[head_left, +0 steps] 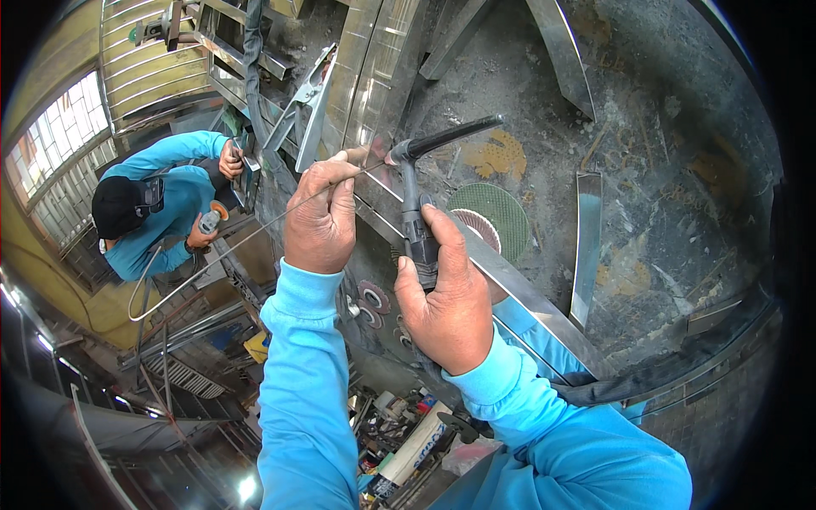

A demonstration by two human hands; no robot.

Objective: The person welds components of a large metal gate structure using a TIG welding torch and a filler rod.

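Observation:
My left hand (321, 223) pinches a long thin filler rod (255, 234), whose tail bends in a hook at the far left. My right hand (450, 297) is wrapped around the black handle of a TIG welding torch (410, 180). The torch's long back cap points up to the right, and its pinkish nozzle faces the rod's tip. Whether rod and nozzle touch, I cannot tell. Beneath both hands a shiny flat metal bar (535, 316) runs diagonally across the dark metal worktable (663, 183).
A green abrasive disc (510, 212) and a pale flap disc (478, 228) lie beside the bar. Metal strips (586, 234) rest farther right; a black sleeved cable (654, 378) crosses the lower right. At left, a person in blue (174, 191) holds an angle grinder (209, 223).

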